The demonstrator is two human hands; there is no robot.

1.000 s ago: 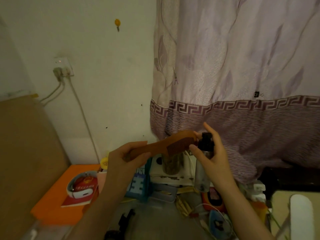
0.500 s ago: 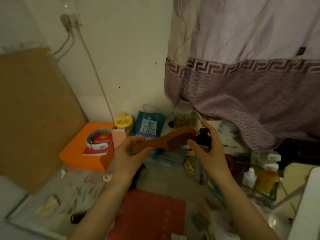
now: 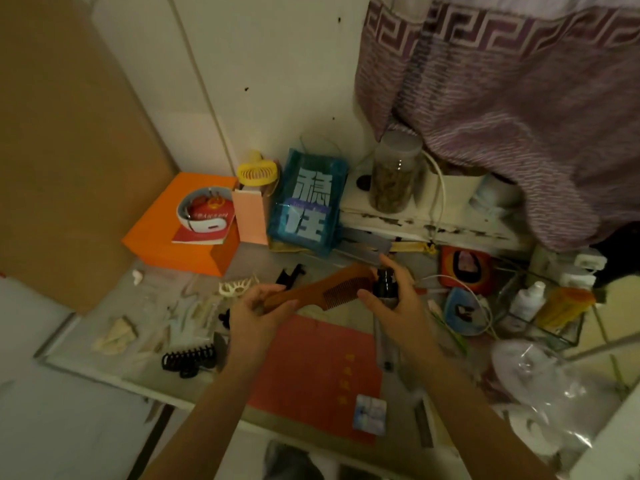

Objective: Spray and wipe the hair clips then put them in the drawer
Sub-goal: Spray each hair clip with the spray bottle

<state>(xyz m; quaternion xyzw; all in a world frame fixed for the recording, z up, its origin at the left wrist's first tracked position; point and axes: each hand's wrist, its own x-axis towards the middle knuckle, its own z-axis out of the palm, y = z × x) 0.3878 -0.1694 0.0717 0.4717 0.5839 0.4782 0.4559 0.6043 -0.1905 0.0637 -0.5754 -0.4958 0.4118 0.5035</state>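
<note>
Hands and view now lower over the desk: left hand gripping wooden comb, right hand seemingly round spray bottle.

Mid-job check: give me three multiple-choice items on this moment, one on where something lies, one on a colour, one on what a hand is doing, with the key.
1. Where does the black claw clip lie?
A. On the orange box
B. On the table near its front edge, left of the left forearm
C. Inside the glass jar

2. What colour is the small fan by the wall?
A. Yellow
B. Green
C. Black

3. What is the left hand doing?
A. Resting flat on the table
B. Gripping the wooden comb by its handle
C. Pinching a white clip

Key: 1 B, the clip sits on the table top beside the left forearm. 2 A, its round grille is plainly yellow. 3 B, the fingers curl round the comb's handle while the right hand holds the spray bottle at the comb's teeth.
</note>
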